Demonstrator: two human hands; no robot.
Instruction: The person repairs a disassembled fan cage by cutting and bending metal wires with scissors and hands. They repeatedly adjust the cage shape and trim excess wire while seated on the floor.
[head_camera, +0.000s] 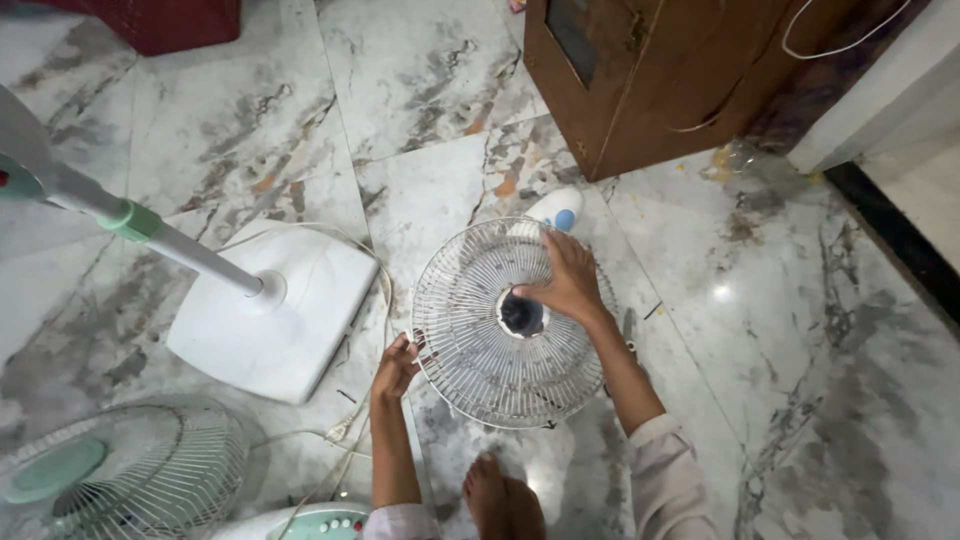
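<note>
A round white wire fan grille (470, 340) lies flat on the marble floor in front of me, with a dark hole at its hub (521, 314). My right hand (566, 280) rests on the grille, fingers at the hub's right edge. My left hand (396, 368) grips the grille's left rim. A white fan part with a blue spot (556, 211) lies just beyond the grille's far edge. My bare foot (500, 500) is below the grille.
A white pedestal fan base (300, 330) with a slanting pole (150, 230) stands to the left. Another fan grille with a mint green centre (120, 470) is at bottom left. A brown wooden cabinet (660, 80) stands behind. White cords (340, 440) trail on the floor.
</note>
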